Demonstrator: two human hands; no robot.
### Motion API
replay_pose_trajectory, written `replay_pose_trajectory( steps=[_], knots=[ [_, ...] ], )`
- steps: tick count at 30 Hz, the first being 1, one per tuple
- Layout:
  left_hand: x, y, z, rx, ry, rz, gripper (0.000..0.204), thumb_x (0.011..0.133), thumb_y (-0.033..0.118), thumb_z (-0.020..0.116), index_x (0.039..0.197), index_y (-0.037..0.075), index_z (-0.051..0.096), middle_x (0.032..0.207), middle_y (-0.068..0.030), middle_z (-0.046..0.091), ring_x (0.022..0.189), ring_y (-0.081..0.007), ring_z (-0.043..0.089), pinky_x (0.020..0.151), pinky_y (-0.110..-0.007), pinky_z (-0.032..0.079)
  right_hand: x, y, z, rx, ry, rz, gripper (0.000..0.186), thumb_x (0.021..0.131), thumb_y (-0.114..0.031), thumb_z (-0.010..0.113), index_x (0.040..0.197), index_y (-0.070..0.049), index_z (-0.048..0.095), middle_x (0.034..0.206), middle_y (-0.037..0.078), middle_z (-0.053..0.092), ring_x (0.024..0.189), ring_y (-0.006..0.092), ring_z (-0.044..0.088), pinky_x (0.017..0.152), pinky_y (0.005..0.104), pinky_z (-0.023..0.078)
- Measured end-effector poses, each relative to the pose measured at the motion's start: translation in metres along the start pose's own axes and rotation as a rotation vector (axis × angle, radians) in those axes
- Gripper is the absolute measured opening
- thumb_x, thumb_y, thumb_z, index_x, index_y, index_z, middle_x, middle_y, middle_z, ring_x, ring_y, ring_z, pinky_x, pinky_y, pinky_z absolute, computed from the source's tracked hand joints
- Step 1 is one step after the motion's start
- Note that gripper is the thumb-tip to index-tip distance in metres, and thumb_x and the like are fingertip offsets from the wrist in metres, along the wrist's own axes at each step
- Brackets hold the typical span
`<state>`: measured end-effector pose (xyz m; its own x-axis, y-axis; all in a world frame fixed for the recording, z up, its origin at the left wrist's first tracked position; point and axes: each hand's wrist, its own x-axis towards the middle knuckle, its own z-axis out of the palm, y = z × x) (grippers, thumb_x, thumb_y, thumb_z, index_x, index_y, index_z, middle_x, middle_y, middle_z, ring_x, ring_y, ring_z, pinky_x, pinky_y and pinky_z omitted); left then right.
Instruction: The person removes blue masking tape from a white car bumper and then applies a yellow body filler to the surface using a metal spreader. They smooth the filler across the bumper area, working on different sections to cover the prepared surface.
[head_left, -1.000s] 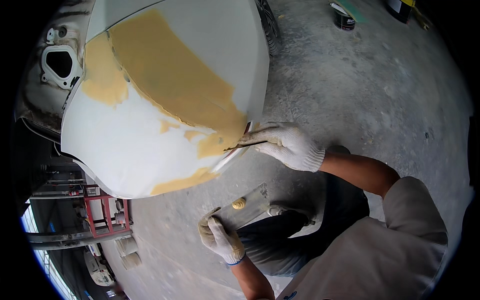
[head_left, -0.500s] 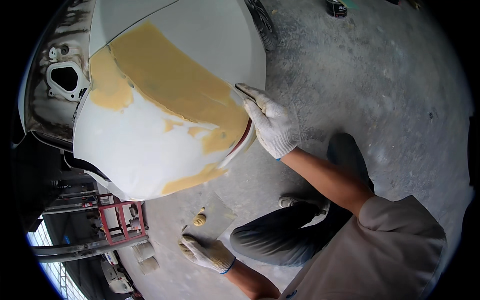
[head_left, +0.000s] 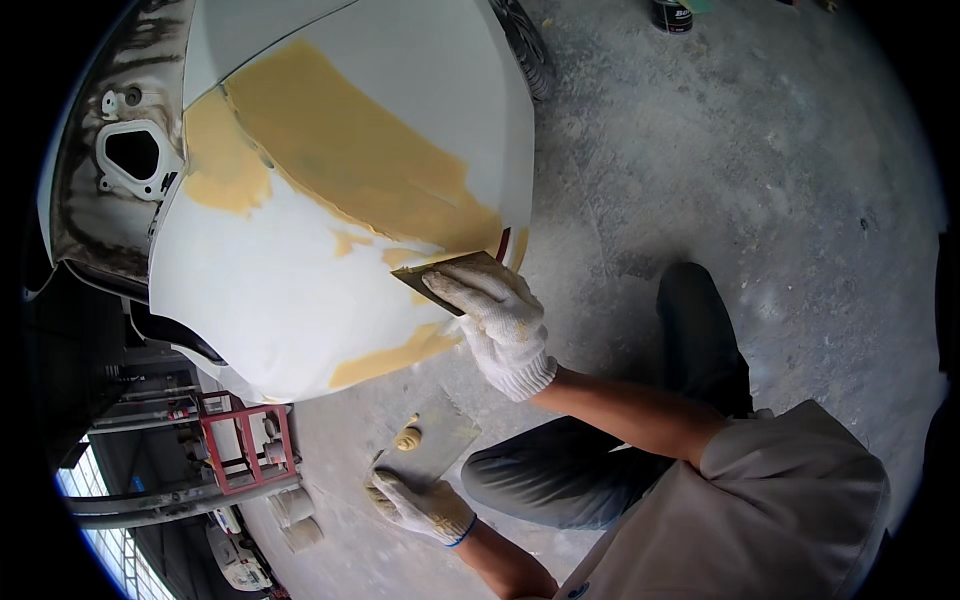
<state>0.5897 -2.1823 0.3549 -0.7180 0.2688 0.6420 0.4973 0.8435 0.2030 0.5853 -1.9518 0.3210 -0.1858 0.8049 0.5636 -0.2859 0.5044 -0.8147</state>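
My right hand, in a white knitted glove, grips a dark flat putty spreader. The spreader lies against the white car body panel, at the lower end of a broad tan filler patch. Just beyond the fingers, a red strip shows on the panel. Lower down, my gloved left hand holds the edge of a thin greyish mixing plate. A small mound of tan putty sits on it. Another filler smear runs along the panel's lower edge.
A tyre shows beside the panel at the top. On the concrete floor stands a dark can. A red metal frame cart is at the lower left, with pale containers near it. My bent leg lies between my arms.
My right hand has moved left and down with the spreader, from the panel's right edge onto the filler's lower end. My left hand and the plate have shifted slightly right.
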Motion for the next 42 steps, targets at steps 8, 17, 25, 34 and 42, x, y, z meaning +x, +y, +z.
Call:
replay_pose_trajectory(
  steps=[8, 17, 25, 34, 42],
  knots=[
    [0.037, 0.033, 0.025, -1.166, 0.028, -0.450, 0.028, 0.098, 0.024, 0.055, 0.100, -0.004, 0.057, 0.096, -0.0085, 0.053, 0.085, -0.0164, 0.050, 0.076, -0.030, 0.046, 0.025, -0.014, -0.096, 0.495, -1.076, 0.502, 0.027, 0.088, -0.009, 0.065, 0.115, -0.008, 0.068, 0.108, 0.007, 0.070, 0.098, 0.0246, 0.067, 0.087, 0.0355, 0.053],
    [0.022, 0.031, 0.017, -1.108, 0.113, -0.601, 0.032, 0.098, 0.025, 0.058, 0.110, -0.004, 0.056, 0.106, -0.0100, 0.057, 0.094, -0.0161, 0.055, 0.081, -0.026, 0.049, 0.163, -0.011, -0.042, -0.422, -0.408, -0.773, 0.032, 0.085, -0.019, 0.061, 0.115, -0.026, 0.068, 0.118, -0.008, 0.065, 0.108, 0.0140, 0.057, 0.094, 0.0336, 0.044],
    [0.005, 0.033, 0.028, -0.763, 0.053, -0.429, 0.031, 0.100, 0.028, 0.054, 0.101, -0.003, 0.055, 0.096, -0.0078, 0.054, 0.085, -0.0158, 0.050, 0.074, -0.028, 0.048, 0.157, -0.006, -0.020, -0.411, -0.423, -0.906, 0.032, 0.086, -0.025, 0.058, 0.115, -0.032, 0.069, 0.120, -0.011, 0.063, 0.108, 0.0146, 0.057, 0.095, 0.0378, 0.043],
    [0.013, 0.055, 0.035, -1.190, -0.026, -0.587, 0.028, 0.097, 0.024, 0.058, 0.098, -0.004, 0.058, 0.093, -0.0091, 0.059, 0.083, -0.0142, 0.053, 0.076, -0.029, 0.047, 0.097, 0.003, -0.072, -0.276, -0.823, -0.504, 0.031, 0.089, -0.024, 0.062, 0.120, -0.022, 0.066, 0.122, -0.006, 0.063, 0.110, 0.0149, 0.058, 0.097, 0.0350, 0.045],
    [0.032, 0.079, 0.043, -1.155, 0.007, -0.459, 0.025, 0.096, 0.021, 0.057, 0.098, -0.004, 0.059, 0.091, -0.0058, 0.059, 0.077, -0.0101, 0.047, 0.071, -0.025, 0.041, 0.120, 0.001, -0.106, 0.069, -1.347, -0.117, 0.033, 0.090, -0.020, 0.062, 0.123, -0.018, 0.065, 0.115, 0.006, 0.065, 0.105, 0.0226, 0.061, 0.094, 0.0369, 0.049]
  ],
)
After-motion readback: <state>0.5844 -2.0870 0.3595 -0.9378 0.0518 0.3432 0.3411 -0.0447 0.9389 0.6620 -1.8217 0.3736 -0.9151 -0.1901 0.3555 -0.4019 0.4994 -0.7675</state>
